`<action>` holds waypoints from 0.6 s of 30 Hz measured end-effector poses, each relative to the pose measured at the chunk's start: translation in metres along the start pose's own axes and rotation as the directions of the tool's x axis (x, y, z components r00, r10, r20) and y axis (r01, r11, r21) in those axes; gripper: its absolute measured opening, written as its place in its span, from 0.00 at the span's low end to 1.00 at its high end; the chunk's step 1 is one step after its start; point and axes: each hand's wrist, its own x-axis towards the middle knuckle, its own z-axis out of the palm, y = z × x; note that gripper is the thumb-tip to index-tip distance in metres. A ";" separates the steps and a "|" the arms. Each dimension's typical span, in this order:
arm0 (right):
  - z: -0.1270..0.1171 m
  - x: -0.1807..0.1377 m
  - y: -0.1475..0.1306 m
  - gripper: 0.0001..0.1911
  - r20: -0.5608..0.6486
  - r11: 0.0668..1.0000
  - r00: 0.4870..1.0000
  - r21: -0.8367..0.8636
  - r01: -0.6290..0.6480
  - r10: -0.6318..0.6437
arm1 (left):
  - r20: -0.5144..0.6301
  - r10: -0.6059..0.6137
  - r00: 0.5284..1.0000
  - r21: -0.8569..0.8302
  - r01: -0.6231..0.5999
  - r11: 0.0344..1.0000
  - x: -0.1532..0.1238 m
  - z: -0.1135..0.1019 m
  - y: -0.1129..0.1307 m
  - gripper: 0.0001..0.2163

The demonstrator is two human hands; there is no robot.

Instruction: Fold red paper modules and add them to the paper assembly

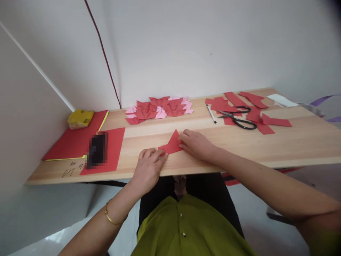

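Observation:
A folded piece of red paper [173, 143] lies on the wooden table [202, 140] near its front edge, with a pointed flap sticking up toward the wall. At its left corner my left hand [149, 164] is closed, thumb and fingers pinching the paper. My right hand [195, 144] grips the opposite end with curled fingers, which hide that corner. Behind the hands, several red and pink folded paper pieces [160, 109] sit in a cluster against the wall.
Black-handled scissors [238, 116] rest on scattered red paper strips [255, 99] at the back right, beside a white pen [211, 113]. On the left, a dark blurred object [97, 151] lies on red sheets [117, 145], and a yellow packet [80, 118] sits behind.

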 end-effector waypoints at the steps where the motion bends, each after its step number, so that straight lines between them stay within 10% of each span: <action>1: 0.000 -0.002 -0.002 0.07 -0.018 1.000 1.000 -0.012 0.003 -0.003 | -0.009 -0.005 1.000 -0.009 0.005 1.000 -0.001 0.001 0.000 0.20; 8: 0.008 -0.021 -0.029 0.11 -0.042 0.964 0.963 0.010 0.267 -0.266 | -0.014 0.020 1.000 0.024 -0.020 1.000 -0.001 0.002 0.001 0.20; 18: 0.002 -0.038 -0.026 0.16 -0.085 0.981 0.979 0.054 0.189 -0.184 | -0.036 0.005 0.999 -0.051 -0.007 0.999 -0.010 -0.003 -0.002 0.19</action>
